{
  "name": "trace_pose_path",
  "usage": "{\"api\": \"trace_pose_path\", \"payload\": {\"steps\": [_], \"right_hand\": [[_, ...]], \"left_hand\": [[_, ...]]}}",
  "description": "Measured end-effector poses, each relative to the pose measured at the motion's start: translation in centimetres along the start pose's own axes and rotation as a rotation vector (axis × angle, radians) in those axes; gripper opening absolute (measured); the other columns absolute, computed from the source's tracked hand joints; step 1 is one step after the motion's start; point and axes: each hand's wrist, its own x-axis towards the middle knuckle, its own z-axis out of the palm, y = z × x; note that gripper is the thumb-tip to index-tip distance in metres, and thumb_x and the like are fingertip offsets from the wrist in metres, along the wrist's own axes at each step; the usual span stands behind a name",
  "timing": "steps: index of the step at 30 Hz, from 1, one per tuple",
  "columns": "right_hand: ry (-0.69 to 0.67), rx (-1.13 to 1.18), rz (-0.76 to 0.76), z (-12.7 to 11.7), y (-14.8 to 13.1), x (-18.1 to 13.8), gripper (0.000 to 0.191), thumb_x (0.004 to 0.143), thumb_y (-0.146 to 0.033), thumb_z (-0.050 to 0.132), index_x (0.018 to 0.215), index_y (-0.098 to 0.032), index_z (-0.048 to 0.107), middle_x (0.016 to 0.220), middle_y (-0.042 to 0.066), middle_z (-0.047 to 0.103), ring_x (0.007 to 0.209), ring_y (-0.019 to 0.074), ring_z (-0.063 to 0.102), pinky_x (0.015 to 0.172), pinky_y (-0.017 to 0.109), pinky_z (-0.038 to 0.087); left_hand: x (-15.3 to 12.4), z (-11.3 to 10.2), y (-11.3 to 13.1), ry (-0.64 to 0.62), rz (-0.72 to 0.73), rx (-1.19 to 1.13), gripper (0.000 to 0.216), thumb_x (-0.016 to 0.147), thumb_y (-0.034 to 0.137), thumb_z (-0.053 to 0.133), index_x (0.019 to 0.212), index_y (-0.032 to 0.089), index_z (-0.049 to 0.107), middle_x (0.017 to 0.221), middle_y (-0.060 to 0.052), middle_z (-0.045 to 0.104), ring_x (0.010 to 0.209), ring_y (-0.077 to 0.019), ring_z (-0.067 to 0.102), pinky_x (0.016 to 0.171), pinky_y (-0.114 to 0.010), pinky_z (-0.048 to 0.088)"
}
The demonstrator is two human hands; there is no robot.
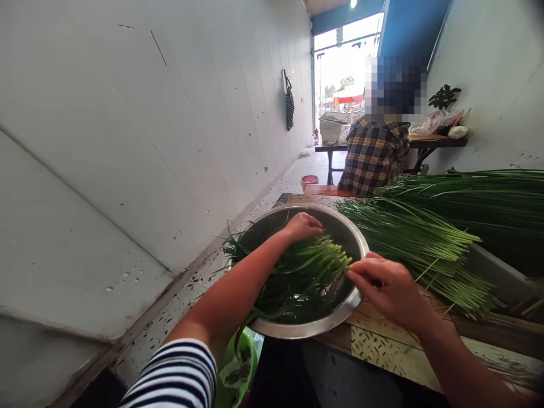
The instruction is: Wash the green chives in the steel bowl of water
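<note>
From where I stood, the right hand (389, 283) pinched the stem ends of a bunch of greens (317, 263) inside the metal basin (306, 330); whether the left hand (302, 226), curled above them, gripped anything I couldn't tell. The work seemed partway: that bunch was in the basin, while thick piles of greens (408, 226) lay outside, beside it.

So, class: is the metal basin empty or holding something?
Holding something: long green stalks lie inside the metal basin, with some leafy ends spilling over its rim.
</note>
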Motion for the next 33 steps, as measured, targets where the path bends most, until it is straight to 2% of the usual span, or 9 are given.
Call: {"api": "trace_pose_path", "payload": {"steps": [4,9,13,18,22,27,31,33], "right_hand": [[-0.021,-0.026,-0.18,1.5,-1.7,-0.6,0.019,0.087,-0.017,0.05,0.072,-0.019,0.06,0.051,-0.004,0.055,0.048,0.0079,0.047,0.061,0.026,0.039],[0.041,0.028,-0.191,2.6,-0.8,-1.3,0.014,0.086,-0.013,0.052,0.075,-0.016,0.059,0.051,-0.005,0.051,0.048,0.0068,0.043,0.062,0.027,0.035],[0.053,0.071,-0.192,2.6,-0.5,-1.3,0.012,0.085,-0.012,0.052,0.075,-0.017,0.057,0.052,-0.006,0.049,0.049,0.0067,0.042,0.061,0.026,0.034],[-0.018,0.119,-0.274,2.9,-1.3,-1.2,0.017,0.086,-0.013,0.049,0.071,-0.017,0.055,0.051,-0.005,0.046,0.049,0.0072,0.039,0.058,0.025,0.032],[-0.037,0.093,-0.266,3.5,-1.5,-1.5,0.021,0.087,-0.013,0.047,0.068,-0.017,0.055,0.05,-0.005,0.046,0.049,0.0075,0.04,0.061,0.025,0.032],[-0.044,0.099,-0.241,3.9,-1.2,-2.0,0.021,0.087,-0.015,0.048,0.067,-0.016,0.056,0.05,-0.005,0.045,0.049,0.0071,0.04,0.062,0.025,0.033],[-0.04,0.1,-0.254,3.8,-1.2,-2.0,0.021,0.086,-0.014,0.049,0.066,-0.016,0.056,0.05,-0.006,0.045,0.05,0.0068,0.04,0.062,0.025,0.033],[-0.032,0.104,-0.26,3.9,-1.3,-1.9,0.021,0.086,-0.014,0.049,0.066,-0.016,0.056,0.05,-0.006,0.044,0.049,0.0068,0.039,0.061,0.025,0.033]], "left_hand": [[-0.2,2.0,0.0,-0.09,0.113,0.238,0.022,0.07,0.031,0.07,0.087,0.019,0.076,0.087,-0.004,0.072,0.08,-0.0158,0.062,0.076,-0.022,0.046],[-0.3,2.7,1.3,-0.134,0.112,0.446,0.026,0.069,0.034,0.072,0.092,0.021,0.076,0.093,-0.007,0.069,0.087,-0.0199,0.06,0.08,-0.027,0.045],[-0.3,1.7,1.9,-0.116,0.075,0.402,0.024,0.07,0.032,0.07,0.091,0.02,0.076,0.082,-0.005,0.07,0.079,-0.017,0.059,0.075,-0.025,0.044],[-0.8,0.6,1.4,-0.118,-0.045,0.393,0.014,0.068,0.025,0.071,0.076,0.016,0.076,0.059,-0.001,0.062,0.059,-0.0127,0.052,0.06,-0.024,0.04],[-0.9,0.8,0.5,-0.153,-0.052,0.41,0.016,0.068,0.024,0.07,0.08,0.016,0.077,0.063,-0.002,0.065,0.059,-0.0129,0.052,0.057,-0.024,0.037],[-0.2,1.4,-0.5,-0.187,0.008,0.403,0.02,0.069,0.018,0.066,0.086,0.019,0.077,0.071,-0.003,0.069,0.063,-0.0139,0.057,0.063,-0.024,0.041],[0.1,1.7,-0.7,-0.112,-0.02,0.368,0.019,0.071,0.021,0.066,0.086,0.018,0.077,0.077,-0.004,0.071,0.07,-0.0158,0.061,0.068,-0.025,0.045],[0.1,1.9,-0.7,-0.053,-0.045,0.339,0.024,0.072,0.023,0.067,0.093,0.017,0.075,0.08,-0.005,0.072,0.072,-0.0161,0.061,0.07,-0.025,0.046]]}}
